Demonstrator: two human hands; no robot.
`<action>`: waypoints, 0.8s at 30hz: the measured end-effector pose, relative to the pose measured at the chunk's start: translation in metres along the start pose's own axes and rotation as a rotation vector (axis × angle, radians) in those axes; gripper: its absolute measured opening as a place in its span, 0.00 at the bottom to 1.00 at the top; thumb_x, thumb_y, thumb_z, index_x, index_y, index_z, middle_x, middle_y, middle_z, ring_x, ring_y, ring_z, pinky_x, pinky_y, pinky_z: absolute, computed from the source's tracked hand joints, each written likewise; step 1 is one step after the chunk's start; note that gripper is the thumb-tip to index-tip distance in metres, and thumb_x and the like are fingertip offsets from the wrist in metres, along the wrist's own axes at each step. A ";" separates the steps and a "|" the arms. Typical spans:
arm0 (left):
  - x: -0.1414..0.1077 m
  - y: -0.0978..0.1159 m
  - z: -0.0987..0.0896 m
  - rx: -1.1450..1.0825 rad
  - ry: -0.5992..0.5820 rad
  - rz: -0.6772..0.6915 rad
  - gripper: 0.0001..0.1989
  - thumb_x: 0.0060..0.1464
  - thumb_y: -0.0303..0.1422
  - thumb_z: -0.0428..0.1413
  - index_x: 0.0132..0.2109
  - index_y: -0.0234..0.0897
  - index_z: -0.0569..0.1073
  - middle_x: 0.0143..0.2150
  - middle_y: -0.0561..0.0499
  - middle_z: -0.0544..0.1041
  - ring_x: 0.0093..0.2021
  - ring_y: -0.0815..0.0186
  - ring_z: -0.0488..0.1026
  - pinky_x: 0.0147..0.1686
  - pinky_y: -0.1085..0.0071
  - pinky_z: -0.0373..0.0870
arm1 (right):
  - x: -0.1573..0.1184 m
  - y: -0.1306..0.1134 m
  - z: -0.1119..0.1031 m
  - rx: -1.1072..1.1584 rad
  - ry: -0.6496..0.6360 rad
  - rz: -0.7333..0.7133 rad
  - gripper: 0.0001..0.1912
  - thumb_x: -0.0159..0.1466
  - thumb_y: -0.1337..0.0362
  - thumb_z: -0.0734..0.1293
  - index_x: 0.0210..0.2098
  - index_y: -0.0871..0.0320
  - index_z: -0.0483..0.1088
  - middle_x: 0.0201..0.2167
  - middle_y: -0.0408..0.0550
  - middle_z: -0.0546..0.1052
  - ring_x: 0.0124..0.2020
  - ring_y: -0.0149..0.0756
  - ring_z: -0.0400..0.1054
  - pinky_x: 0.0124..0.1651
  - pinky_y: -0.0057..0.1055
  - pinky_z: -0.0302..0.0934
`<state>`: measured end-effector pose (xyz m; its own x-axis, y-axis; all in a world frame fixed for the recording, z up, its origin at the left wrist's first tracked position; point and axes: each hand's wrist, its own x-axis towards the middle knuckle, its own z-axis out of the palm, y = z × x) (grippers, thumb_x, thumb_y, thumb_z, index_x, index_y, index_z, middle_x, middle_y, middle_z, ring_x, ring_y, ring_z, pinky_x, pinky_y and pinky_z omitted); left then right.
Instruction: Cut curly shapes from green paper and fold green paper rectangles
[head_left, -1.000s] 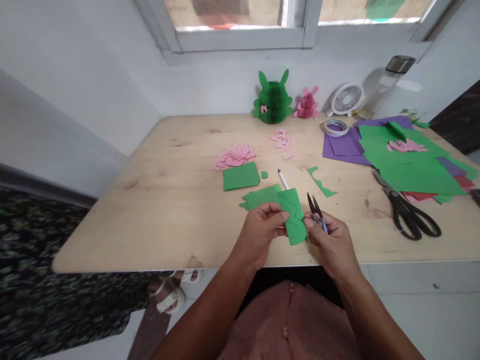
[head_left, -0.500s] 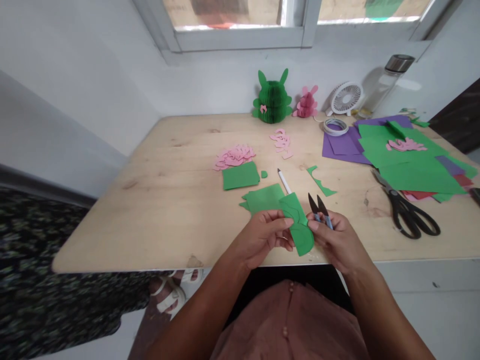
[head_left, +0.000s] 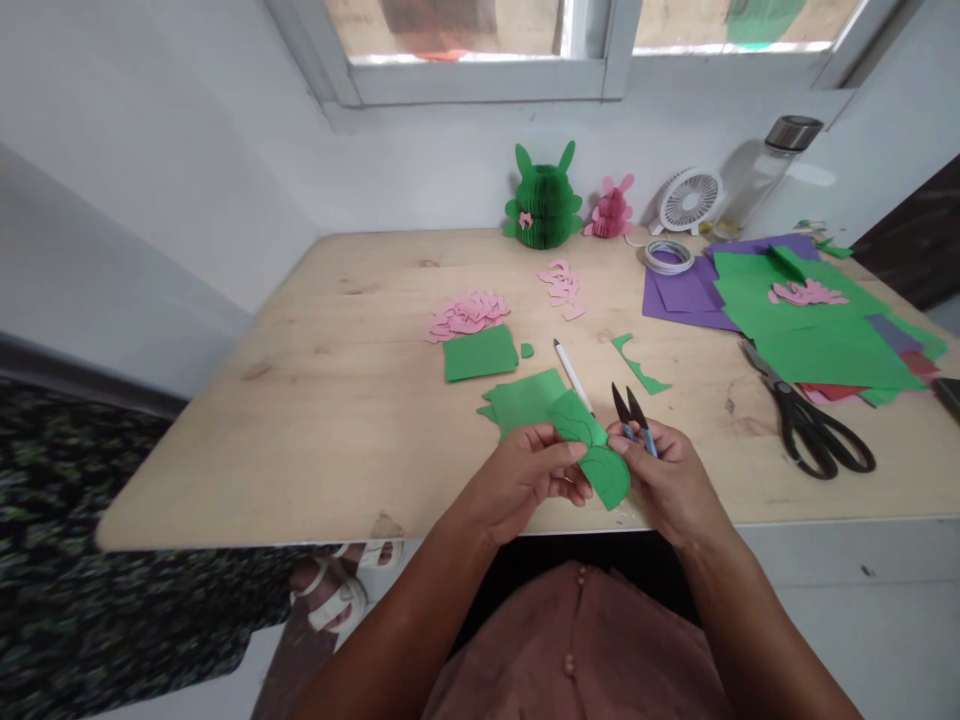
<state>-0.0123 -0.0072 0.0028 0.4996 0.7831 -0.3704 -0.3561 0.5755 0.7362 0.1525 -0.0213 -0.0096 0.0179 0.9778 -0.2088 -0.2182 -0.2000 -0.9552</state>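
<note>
Head view: gripping green paper (head_left: 606, 478) between left fingers (head_left: 561, 456). Pinching its edge with right fingers (head_left: 628, 449), also holding snips (head_left: 638, 411).

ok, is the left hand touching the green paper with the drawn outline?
Touching. Head view: the left hand has its thumb over the face of the outlined green paper.

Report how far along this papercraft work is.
Looks done: the green paper figure and pink paper figure stand assembled, and pink cutouts lie heaped.

In hand: the left hand holds a green piece with drawn curves; the right hand pinches its edge and holds small snips, blades apart.

Left, apparently: cutting the curves inside that piece. The final count can't be told.
</note>
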 end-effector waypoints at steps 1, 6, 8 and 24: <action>0.000 0.000 0.000 -0.004 -0.004 0.002 0.11 0.43 0.36 0.66 0.29 0.32 0.75 0.22 0.51 0.75 0.21 0.70 0.72 0.25 0.73 0.68 | 0.000 0.001 0.000 -0.013 0.008 -0.018 0.14 0.50 0.55 0.75 0.25 0.59 0.74 0.21 0.41 0.67 0.23 0.28 0.56 0.24 0.26 0.53; 0.000 0.000 0.002 -0.022 -0.010 0.000 0.11 0.42 0.35 0.66 0.29 0.32 0.75 0.21 0.53 0.74 0.20 0.70 0.71 0.24 0.73 0.68 | 0.003 0.005 0.000 -0.059 0.048 -0.080 0.13 0.51 0.55 0.74 0.25 0.59 0.74 0.20 0.40 0.67 0.22 0.28 0.56 0.24 0.25 0.53; 0.000 0.001 0.003 -0.016 0.008 0.006 0.11 0.42 0.35 0.65 0.29 0.32 0.75 0.21 0.52 0.74 0.20 0.70 0.71 0.24 0.73 0.68 | 0.004 0.007 0.001 -0.082 0.069 -0.095 0.13 0.51 0.55 0.74 0.25 0.59 0.74 0.20 0.41 0.68 0.22 0.28 0.57 0.24 0.26 0.54; -0.001 0.000 0.007 0.017 0.096 0.086 0.10 0.43 0.35 0.64 0.27 0.33 0.73 0.20 0.51 0.74 0.20 0.70 0.70 0.24 0.74 0.64 | -0.015 0.019 0.008 -0.498 0.335 -0.342 0.12 0.55 0.63 0.69 0.39 0.56 0.72 0.21 0.39 0.70 0.21 0.30 0.61 0.23 0.26 0.56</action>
<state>-0.0068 -0.0093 0.0072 0.3897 0.8488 -0.3572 -0.3806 0.5017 0.7768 0.1408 -0.0395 -0.0227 0.3237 0.9350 0.1448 0.3259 0.0335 -0.9448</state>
